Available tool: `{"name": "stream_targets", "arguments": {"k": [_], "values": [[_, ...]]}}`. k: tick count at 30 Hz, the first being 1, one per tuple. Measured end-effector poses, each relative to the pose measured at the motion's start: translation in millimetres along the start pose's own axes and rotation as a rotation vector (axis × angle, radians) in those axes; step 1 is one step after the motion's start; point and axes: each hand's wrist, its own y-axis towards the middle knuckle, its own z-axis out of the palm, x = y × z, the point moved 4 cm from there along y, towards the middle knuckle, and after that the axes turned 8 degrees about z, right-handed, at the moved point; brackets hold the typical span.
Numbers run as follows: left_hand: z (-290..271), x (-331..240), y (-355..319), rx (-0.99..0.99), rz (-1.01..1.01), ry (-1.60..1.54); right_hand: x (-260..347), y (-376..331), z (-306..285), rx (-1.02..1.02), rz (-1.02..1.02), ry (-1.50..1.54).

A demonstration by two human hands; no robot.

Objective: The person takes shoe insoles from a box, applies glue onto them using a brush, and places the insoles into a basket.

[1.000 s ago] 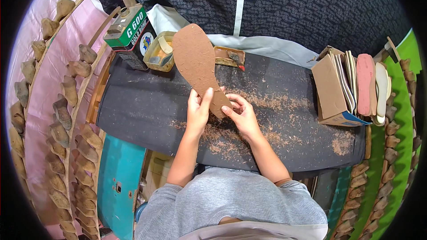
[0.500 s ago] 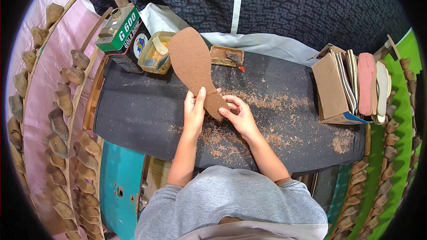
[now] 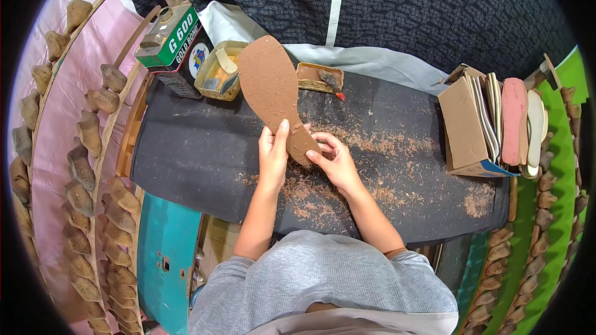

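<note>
- Left hand (image 3: pixel 273 155) is up over the middle of the dark-covered table (image 3: pixel 192 149), forearm rising almost straight from below. Its thumb lies along the face of the brown sole (image 3: pixel 270 84), pointing up, with the other fingers tucked behind, so it's a proper pinch at the narrow part.
- Right hand (image 3: pixel 336 161) comes in at more of a slant, forearm leaning up and to the left. The thumb sits on the edge near the narrow end and the fingers curl round toward the back. Tbh the sole hides some fingertips, so I can't swear which ones touch it.
- Both hands are closed down narrow on the same piece, near each other.
- The sole is held up over the table and its scattered brown shavings (image 3: pixel 388 144). Wide rounded end points up and a bit left, narrow end down and right, between the hands. Long axis is a steep diagonal, with the broad, flecked face toward the camera.
- Writing-wise, the rectangular can (image 3: pixel 175 49) at back left has big white lettering on a green band, more on the black below, plus a round white badge with a coloured figure.
- The cardboard box (image 3: pixel 462 130) on the right has blue print low down, too small to make out. Pale and pink insoles stand in it.
</note>
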Motion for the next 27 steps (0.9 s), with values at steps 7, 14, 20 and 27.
{"name": "stream_targets", "arguments": {"k": [7, 14, 20, 27], "values": [[3.4, 0.0, -3.5, 0.094, 0.15, 0.264, -1.6, -0.5, -2.2, 0.014, -0.011, -0.008], [1.8, -1.2, -2.3, 0.03, 0.035, 0.078, -0.1, -2.0, -1.8, 0.026, -0.013, 0.014], [2.6, 0.4, -5.8, 0.01, -0.006, -0.088, 0.2, -4.1, -2.0, 0.02, -0.036, -0.004], [7.4, 0.5, -7.4, 0.017, 0.058, 0.145, -1.5, -5.9, -4.6, 0.015, -0.035, -0.012]]}}
